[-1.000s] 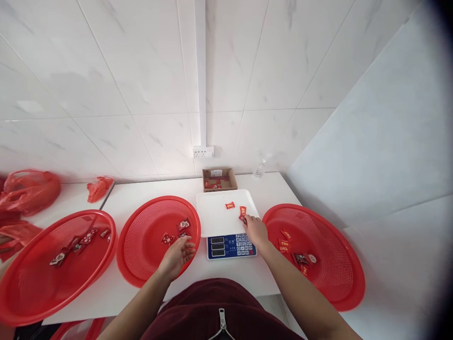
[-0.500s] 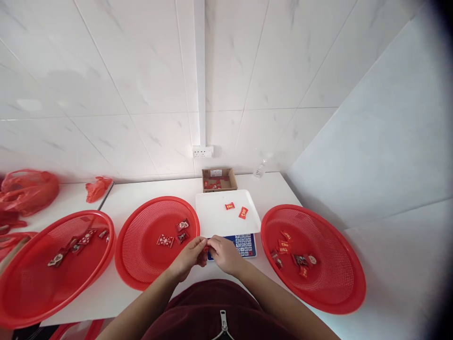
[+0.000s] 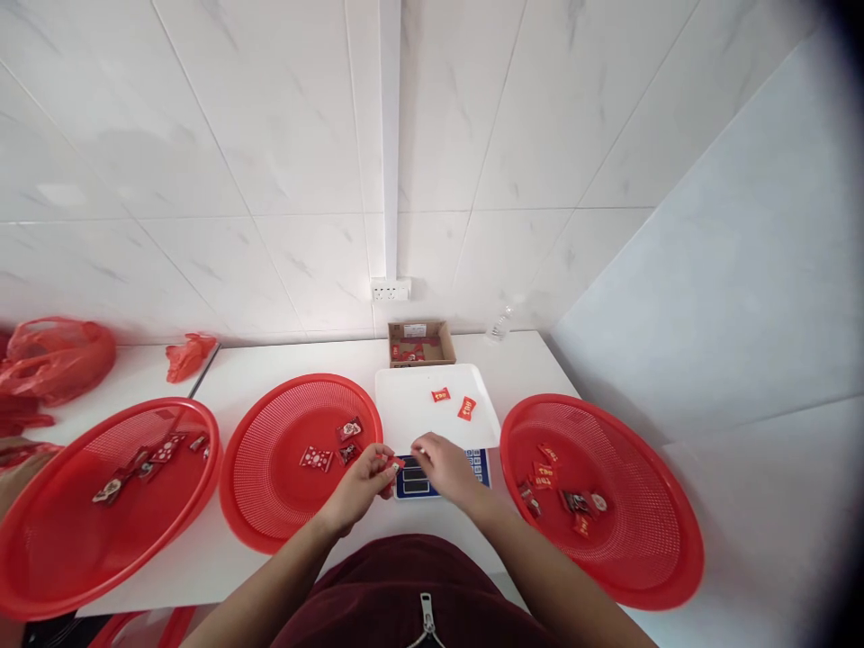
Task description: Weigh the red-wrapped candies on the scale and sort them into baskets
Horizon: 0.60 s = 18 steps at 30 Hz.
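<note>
My left hand (image 3: 361,484) is closed in a pinch on a small red wrapped candy (image 3: 395,465) just in front of the scale's blue keypad (image 3: 442,474). My right hand (image 3: 445,468) hovers over that keypad beside the candy, fingers curled; whether it holds anything is unclear. The scale's white platter (image 3: 411,414) carries two red candies (image 3: 440,394) (image 3: 465,408). The middle red basket (image 3: 270,468) to the left of my hands holds three candies (image 3: 349,429).
A right red basket (image 3: 648,549) holds several candies (image 3: 545,471), and so does a left red basket (image 3: 67,549). A small cardboard box (image 3: 419,342) and a clear bottle (image 3: 499,324) stand by the wall. Red plastic bags (image 3: 58,355) lie far left.
My right hand left the platter and came to my left hand at the scale's front. A candy now sits pinched in my left fingers, and the hands have drawn slightly apart.
</note>
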Tool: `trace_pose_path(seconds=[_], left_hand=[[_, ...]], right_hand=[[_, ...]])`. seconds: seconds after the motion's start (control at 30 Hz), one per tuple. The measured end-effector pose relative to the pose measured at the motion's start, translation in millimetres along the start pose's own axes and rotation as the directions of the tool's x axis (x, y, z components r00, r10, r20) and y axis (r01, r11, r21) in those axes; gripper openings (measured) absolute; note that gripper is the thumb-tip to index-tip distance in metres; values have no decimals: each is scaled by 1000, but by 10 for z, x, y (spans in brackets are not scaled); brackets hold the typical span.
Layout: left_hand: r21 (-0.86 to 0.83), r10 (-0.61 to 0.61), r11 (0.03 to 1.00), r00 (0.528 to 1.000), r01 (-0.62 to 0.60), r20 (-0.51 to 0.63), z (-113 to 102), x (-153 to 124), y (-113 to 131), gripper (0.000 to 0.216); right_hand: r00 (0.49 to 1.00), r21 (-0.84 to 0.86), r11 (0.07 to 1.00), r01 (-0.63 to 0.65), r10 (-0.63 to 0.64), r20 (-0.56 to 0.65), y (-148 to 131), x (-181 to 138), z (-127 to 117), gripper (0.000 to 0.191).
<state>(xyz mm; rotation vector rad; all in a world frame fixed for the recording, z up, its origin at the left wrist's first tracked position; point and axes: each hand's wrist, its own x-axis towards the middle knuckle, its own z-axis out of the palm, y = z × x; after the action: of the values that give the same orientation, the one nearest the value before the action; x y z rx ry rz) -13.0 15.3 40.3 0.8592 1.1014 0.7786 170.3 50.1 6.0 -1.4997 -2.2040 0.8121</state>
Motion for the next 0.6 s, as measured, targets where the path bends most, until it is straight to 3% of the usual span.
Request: trace_pose_path(seconds=[0.17,0.3,0.5,0.6], left_hand=[[4,0,1000,977,0,-211,-253,1,17,17],[89,35,996,925,-1,-379,-479,9,-64,22],[134,45,991,892,18,-450,-679,-6,-191,35],[117,39,993,896,14,-442,-698,0,-214,37]], right_hand=[[965,-301,918,-259,256,-50,601,235,-157,41],[934,-372,861,-347,352,-55,913,328,-228,45],[932,-286,887,-362,355,-79,1011,309,-203,39],[898,-8,904,-427,424,-115,956,306,-187,33]])
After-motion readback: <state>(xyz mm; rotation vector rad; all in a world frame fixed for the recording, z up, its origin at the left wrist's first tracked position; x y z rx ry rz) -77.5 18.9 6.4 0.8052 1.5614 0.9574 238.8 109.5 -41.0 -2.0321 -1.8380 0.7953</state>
